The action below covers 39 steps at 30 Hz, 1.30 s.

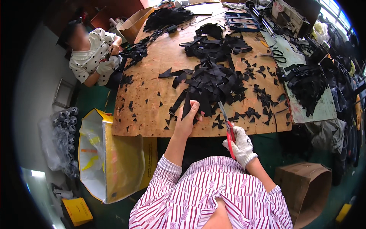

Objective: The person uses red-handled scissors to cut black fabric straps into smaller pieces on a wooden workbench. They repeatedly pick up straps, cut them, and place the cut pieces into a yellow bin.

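Near the front edge of the wooden table, my bare left hand (185, 121) is closed on a black fabric strip (199, 100), thumb on top. The strip's far end runs into a heap of black strips (217, 78). My right hand (242, 145), in a white knit glove, grips red-handled scissors (230, 133). Their blades point away from me, just right of the held strip and apart from it. Whether the blades are parted is hard to make out. Small black triangular offcuts (251, 112) lie scattered around the heap, mostly to its right.
At the left, a person (89, 57) in a dotted top handles black strips. A yellow bag (124, 168) stands against the table's (152, 126) front left. A cardboard box (301, 171) is at my right. Black-handled scissors (279, 56) and a blue crate (242, 21) lie farther back.
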Each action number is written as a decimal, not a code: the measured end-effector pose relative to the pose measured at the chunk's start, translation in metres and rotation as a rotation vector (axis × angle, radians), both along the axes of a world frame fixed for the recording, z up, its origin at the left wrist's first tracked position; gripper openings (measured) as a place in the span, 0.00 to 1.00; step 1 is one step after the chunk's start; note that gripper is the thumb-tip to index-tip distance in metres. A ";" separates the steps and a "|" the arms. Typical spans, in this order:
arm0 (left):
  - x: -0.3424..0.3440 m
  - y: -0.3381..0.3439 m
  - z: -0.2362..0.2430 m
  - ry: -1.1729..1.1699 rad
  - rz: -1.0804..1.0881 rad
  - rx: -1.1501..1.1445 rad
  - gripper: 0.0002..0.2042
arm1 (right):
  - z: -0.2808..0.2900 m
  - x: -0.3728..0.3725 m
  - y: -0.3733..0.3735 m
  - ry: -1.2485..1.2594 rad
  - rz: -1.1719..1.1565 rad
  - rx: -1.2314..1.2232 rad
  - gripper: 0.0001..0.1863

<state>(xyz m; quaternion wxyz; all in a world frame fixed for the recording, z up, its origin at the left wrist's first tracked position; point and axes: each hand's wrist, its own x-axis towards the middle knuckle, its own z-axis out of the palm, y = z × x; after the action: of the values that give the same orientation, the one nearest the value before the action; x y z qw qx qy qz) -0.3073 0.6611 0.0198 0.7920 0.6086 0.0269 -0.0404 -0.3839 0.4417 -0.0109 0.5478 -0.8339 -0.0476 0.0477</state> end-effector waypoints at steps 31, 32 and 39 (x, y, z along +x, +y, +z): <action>-0.031 -0.036 -0.023 -0.098 -0.077 0.261 0.06 | 0.010 -0.005 0.005 0.304 0.017 0.057 0.25; -0.031 -0.036 -0.026 -0.104 -0.074 0.274 0.06 | 0.005 -0.006 0.006 0.328 0.001 0.091 0.25; -0.030 -0.032 -0.026 -0.052 -0.070 0.281 0.07 | -0.013 -0.013 0.006 0.333 -0.015 0.270 0.22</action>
<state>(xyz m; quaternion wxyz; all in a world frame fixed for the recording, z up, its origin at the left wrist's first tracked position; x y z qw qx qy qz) -0.3377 0.6294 -0.0062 0.6976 0.7148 -0.0098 -0.0481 -0.3973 0.4475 -0.0241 0.6554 -0.7337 0.0438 0.1739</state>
